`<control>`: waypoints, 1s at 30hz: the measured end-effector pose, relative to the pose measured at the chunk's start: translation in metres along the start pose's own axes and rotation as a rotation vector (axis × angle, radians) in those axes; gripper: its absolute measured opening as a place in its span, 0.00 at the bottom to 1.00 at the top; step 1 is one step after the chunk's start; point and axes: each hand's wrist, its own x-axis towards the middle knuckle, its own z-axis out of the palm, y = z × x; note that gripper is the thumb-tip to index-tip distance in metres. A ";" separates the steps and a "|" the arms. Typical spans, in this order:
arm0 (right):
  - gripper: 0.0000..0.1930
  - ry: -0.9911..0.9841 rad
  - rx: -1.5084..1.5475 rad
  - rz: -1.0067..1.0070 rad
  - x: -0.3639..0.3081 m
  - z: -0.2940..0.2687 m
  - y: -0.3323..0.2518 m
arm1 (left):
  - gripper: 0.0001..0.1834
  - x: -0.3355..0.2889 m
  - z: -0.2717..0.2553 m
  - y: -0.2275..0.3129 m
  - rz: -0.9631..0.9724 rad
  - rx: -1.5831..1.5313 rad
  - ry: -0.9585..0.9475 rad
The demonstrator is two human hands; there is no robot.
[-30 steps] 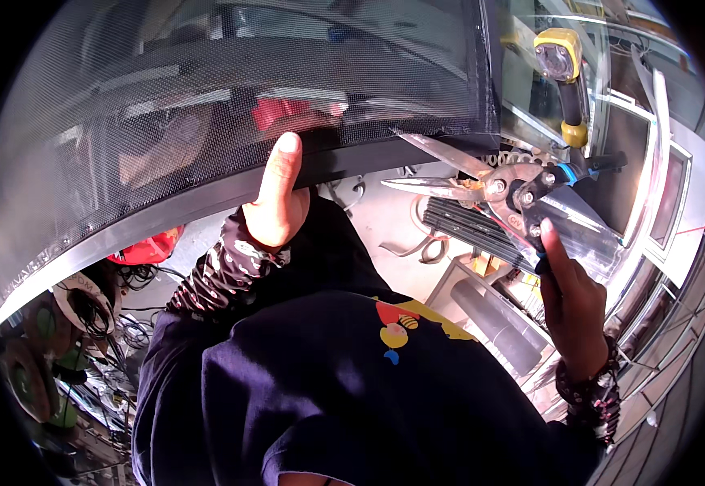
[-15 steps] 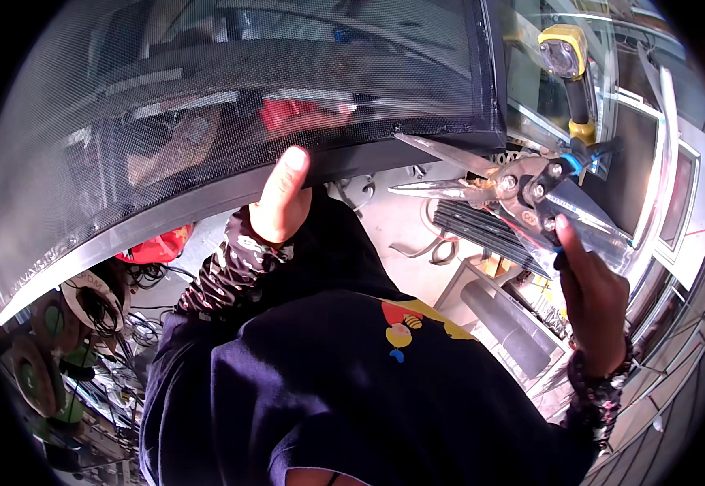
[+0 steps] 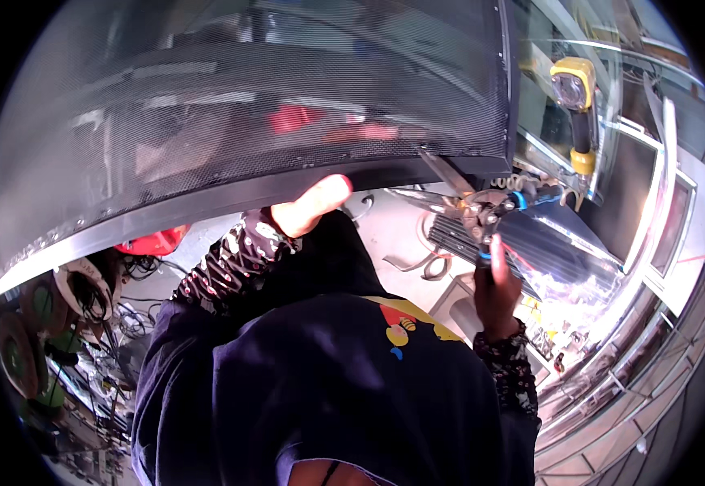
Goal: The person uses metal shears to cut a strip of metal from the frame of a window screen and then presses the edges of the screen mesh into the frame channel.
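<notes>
A dark mesh screen in a black frame [image 3: 243, 188] spans the upper view. My left hand [image 3: 312, 206] grips the frame's near edge, its thumb on top and its fingers hidden underneath. My right hand [image 3: 498, 292] is closed on the handles of a pair of tin snips [image 3: 476, 212], index finger stretched along them. The jaws are spread at the frame's near edge, close to its right corner. One blade tip lies over the frame beside the mesh; the other blade is lower, along the edge.
A yellow and black cordless tool [image 3: 573, 85] stands at the upper right. White-framed panels [image 3: 677, 219] lean further right. Dark slats [image 3: 458, 240] and a curled strip [image 3: 429, 266] lie below the snips. Spools [image 3: 85, 292] and tangled cords crowd the lower left.
My right hand has brought the snips left and slightly down in the view, nearer my body. My left thumb has shifted right along the frame and tilted over.
</notes>
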 end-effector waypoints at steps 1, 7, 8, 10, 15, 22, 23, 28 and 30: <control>0.18 -0.013 0.021 -0.028 0.002 -0.008 0.003 | 0.18 -0.004 0.002 0.022 -0.127 0.185 -0.047; 0.23 -0.172 -0.163 -0.085 0.036 -0.084 -0.002 | 0.13 -0.028 -0.009 0.063 -0.095 0.485 0.114; 0.23 -0.166 -0.196 -0.115 0.045 -0.092 -0.005 | 0.13 -0.028 -0.013 0.067 -0.130 0.505 0.084; 0.21 -0.195 -0.130 -0.203 0.060 -0.110 -0.001 | 0.14 -0.021 -0.009 0.077 -0.174 0.527 0.050; 0.23 -0.265 -0.161 -0.296 0.092 -0.134 -0.011 | 0.16 -0.014 -0.016 0.055 -0.125 0.554 -0.020; 0.23 -0.342 -0.158 -0.325 0.109 -0.133 -0.029 | 0.18 -0.013 -0.005 0.070 -0.256 0.594 -0.012; 0.21 -0.357 -0.169 -0.330 0.109 -0.133 -0.029 | 0.18 -0.014 -0.007 0.067 -0.257 0.591 -0.008; 0.20 -0.292 -0.120 -0.394 0.096 -0.130 -0.038 | 0.15 -0.010 -0.006 0.069 -0.250 0.507 -0.010; 0.22 -0.368 -0.203 -0.254 0.093 -0.147 -0.060 | 0.16 -0.044 -0.042 0.034 0.022 0.281 0.032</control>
